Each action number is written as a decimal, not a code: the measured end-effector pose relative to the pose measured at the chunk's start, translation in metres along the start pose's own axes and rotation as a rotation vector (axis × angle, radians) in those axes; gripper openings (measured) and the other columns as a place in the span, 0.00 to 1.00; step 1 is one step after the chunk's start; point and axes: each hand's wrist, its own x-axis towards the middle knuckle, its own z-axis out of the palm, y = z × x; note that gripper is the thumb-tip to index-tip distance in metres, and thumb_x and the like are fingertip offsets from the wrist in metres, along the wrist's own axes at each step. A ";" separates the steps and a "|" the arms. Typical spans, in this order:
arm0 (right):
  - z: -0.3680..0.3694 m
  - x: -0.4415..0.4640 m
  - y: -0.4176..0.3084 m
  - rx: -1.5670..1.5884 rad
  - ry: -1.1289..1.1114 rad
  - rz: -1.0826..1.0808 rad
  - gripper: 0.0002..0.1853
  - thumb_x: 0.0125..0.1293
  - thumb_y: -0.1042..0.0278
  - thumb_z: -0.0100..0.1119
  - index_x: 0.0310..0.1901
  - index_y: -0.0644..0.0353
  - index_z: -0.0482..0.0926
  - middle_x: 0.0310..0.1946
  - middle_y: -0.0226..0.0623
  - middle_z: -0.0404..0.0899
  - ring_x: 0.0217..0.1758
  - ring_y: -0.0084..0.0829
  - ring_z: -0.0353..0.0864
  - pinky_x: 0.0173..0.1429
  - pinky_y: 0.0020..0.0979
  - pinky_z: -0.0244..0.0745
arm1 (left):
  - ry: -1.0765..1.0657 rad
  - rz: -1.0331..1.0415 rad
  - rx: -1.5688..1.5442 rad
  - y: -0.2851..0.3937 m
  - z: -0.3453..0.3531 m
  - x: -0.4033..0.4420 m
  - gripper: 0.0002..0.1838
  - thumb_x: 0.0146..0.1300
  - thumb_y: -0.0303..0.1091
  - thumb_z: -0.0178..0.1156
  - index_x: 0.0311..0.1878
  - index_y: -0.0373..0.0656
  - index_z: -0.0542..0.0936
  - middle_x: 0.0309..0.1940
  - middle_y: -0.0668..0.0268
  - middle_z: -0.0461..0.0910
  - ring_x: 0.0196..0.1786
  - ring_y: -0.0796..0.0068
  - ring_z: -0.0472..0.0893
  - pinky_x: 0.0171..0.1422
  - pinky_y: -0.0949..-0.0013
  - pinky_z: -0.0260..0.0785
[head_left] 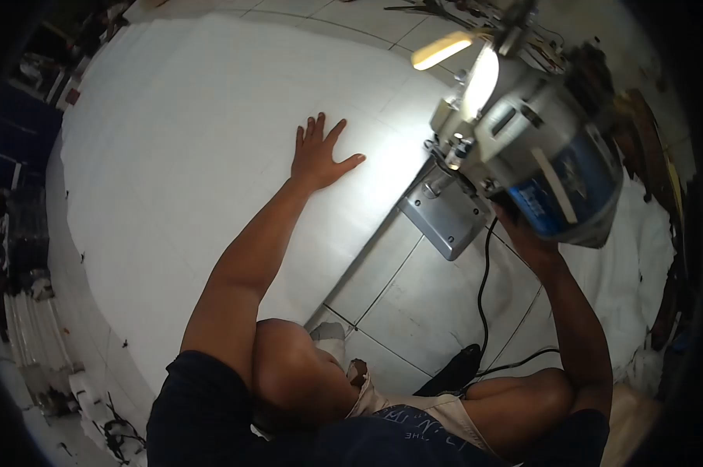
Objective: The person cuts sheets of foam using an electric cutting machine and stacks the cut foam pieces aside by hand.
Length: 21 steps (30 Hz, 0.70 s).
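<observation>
My left hand lies flat on a wide white sheet of material, its fingers spread. On the right stands a cutting machine with a blue and silver motor housing, a lit lamp and a grey metal base plate. The machine is at the right edge of the white sheet, with its base plate over the tiles. My right hand is at the near side of the machine, and its fingers are mostly hidden behind the housing.
A black cable runs from the machine across the tiled floor towards my legs. More white material lies at the right. Bundled items line the left edge. Loose things lie at the top right.
</observation>
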 end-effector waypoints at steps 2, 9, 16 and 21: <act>0.004 -0.001 -0.003 0.212 0.179 0.041 0.21 0.68 0.52 0.60 0.58 0.52 0.77 0.55 0.41 0.77 0.59 0.38 0.76 0.63 0.40 0.70 | -0.014 0.010 0.023 0.003 0.000 0.000 0.48 0.58 0.72 0.54 0.76 0.54 0.57 0.77 0.49 0.45 0.80 0.48 0.39 0.81 0.48 0.29; 0.025 0.010 0.011 0.169 0.133 -0.063 0.24 0.66 0.49 0.62 0.58 0.54 0.75 0.53 0.44 0.77 0.59 0.41 0.76 0.63 0.41 0.70 | -0.070 -0.001 0.045 0.004 -0.005 0.008 0.47 0.58 0.65 0.59 0.76 0.53 0.56 0.76 0.44 0.45 0.79 0.42 0.42 0.80 0.44 0.33; 0.044 0.010 0.031 0.156 0.339 -0.309 0.19 0.66 0.54 0.61 0.53 0.56 0.78 0.51 0.41 0.78 0.57 0.38 0.77 0.62 0.41 0.70 | -0.299 -0.093 0.070 0.009 -0.015 0.030 0.51 0.52 0.68 0.63 0.74 0.50 0.58 0.76 0.44 0.46 0.78 0.43 0.43 0.79 0.44 0.36; 0.037 0.012 0.027 0.142 0.224 -0.167 0.19 0.67 0.53 0.61 0.53 0.56 0.79 0.52 0.40 0.78 0.56 0.38 0.77 0.61 0.40 0.71 | -0.323 -0.002 0.226 0.019 -0.018 0.041 0.51 0.52 0.64 0.64 0.74 0.46 0.58 0.75 0.47 0.50 0.78 0.46 0.46 0.79 0.46 0.40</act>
